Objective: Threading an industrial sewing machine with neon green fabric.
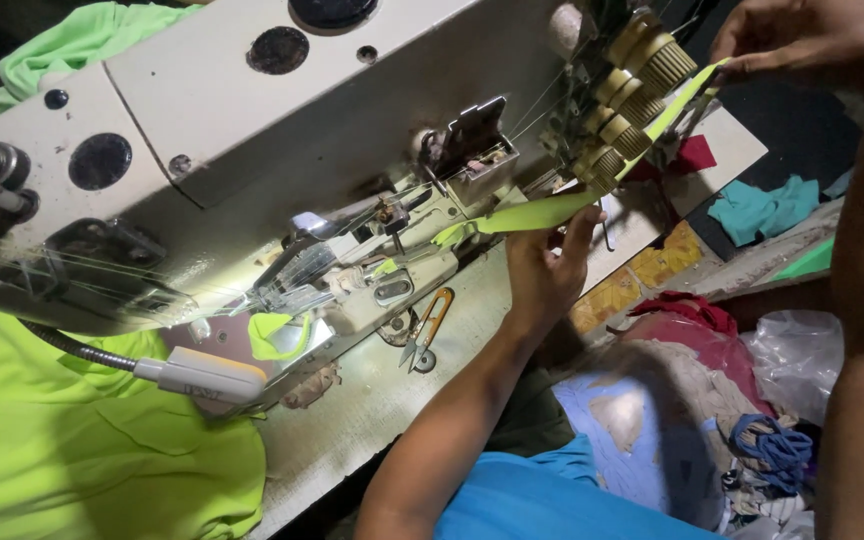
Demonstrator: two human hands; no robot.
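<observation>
1. Blue shirt cloth (552,500) sits lowest in my view, with the left forearm rising out of it toward the machine.
2. From my remote seat I read the step in hand as guiding a lime-green strip (542,212) at the sewing machine (252,110). The strip runs from the needle area (392,215) up and right, past the stacked tension knobs (642,70).
3. My right hand (812,40) is at the top right, its fingers pinched together on the far end of the strip and holding it raised.
4. My left hand (542,265) reaches up under the middle of the strip with its fingertips touching it. I cannot tell whether they actually clamp it or only steady it.
5. As I judge it, the next move calls for keeping the strip flat and evenly taut between both hands, lined up with the needle.
6. Thread snips (427,330) with orange handles lie on the table (372,400), just beside the left wrist and apart from the strip.
7. A lime-green garment (82,450) is heaped at the lower left, below the gooseneck lamp (202,375).
8. What could snag, I think, are the knobs, which sit close against the strip's path.
9. Off the table edge, a pile of cloth scraps (692,400) and a clear plastic bag (797,355) lie well apart.
</observation>
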